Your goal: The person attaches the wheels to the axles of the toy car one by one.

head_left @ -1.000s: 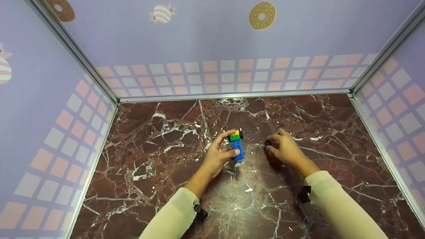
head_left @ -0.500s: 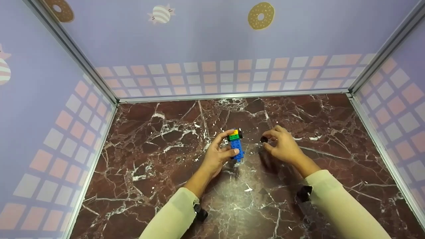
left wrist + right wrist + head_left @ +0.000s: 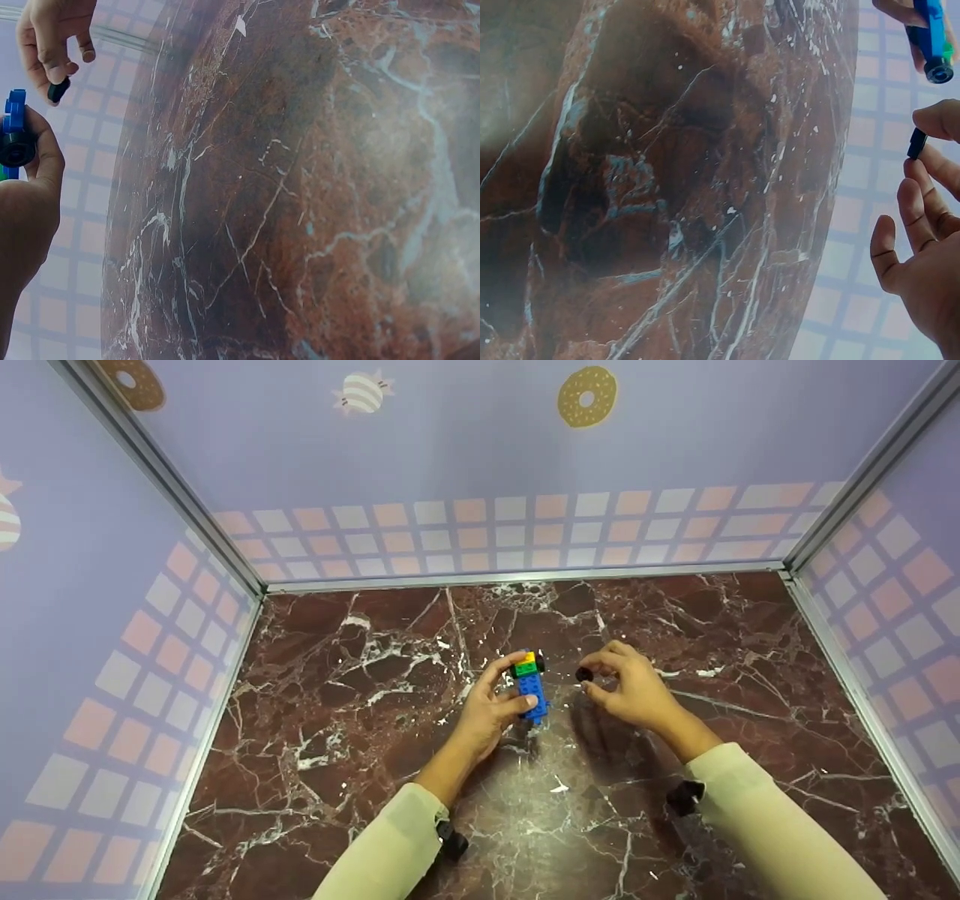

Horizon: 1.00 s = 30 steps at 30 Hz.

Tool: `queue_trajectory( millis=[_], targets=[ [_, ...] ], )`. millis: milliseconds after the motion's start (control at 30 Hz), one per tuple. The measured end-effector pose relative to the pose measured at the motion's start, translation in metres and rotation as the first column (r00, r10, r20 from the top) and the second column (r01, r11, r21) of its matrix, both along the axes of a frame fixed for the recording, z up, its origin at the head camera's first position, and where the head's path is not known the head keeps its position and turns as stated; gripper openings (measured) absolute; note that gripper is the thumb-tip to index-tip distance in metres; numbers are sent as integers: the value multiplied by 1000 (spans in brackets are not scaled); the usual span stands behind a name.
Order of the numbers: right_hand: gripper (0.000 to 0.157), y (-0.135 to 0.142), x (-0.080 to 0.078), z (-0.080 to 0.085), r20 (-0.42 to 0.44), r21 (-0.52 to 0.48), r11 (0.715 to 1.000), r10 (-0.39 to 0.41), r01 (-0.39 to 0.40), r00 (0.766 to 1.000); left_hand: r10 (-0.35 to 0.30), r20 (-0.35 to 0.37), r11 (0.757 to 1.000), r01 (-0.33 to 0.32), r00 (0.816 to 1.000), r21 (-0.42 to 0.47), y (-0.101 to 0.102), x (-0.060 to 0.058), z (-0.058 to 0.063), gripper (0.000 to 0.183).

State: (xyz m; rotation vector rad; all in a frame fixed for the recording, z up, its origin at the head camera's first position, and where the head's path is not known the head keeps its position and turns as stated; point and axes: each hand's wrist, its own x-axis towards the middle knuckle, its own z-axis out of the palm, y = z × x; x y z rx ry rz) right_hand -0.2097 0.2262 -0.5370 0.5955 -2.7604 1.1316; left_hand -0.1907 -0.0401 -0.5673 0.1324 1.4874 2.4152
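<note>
A toy car of building bricks (image 3: 530,687) has a long blue base, with green and yellow bricks at its far end. My left hand (image 3: 482,711) grips it from the left, thumb over the blue part. Black wheels show at the far end, one of them (image 3: 16,148) facing the left wrist view. To the right of the car, my right hand (image 3: 632,688) pinches a loose black wheel (image 3: 916,143) between thumb and finger. In the head view this wheel is apart from the car by a short gap. The car's underside is hidden there.
A dark red marbled tabletop (image 3: 360,750) lies beneath both hands. Lilac walls with pink and white squares enclose it at the back (image 3: 450,450), left and right. A metal strip (image 3: 420,582) runs along the back edge.
My right hand has moved left toward the car, bringing the loose wheel closer. The left hand and the car stay nearly where they were.
</note>
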Motion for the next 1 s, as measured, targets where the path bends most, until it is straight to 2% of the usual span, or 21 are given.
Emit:
queue_trajectory(
  millis=[533, 1000],
  targets=[
    [33, -11, 7, 10, 2, -65, 994, 91, -90, 996, -7, -15, 1000, 7, 1000, -7, -1, 0, 1, 77],
    [32, -19, 13, 12, -11, -42, 986, 161, -162, 987, -3, -17, 1000, 2, 1000, -29, 0, 2, 2, 79]
  ],
)
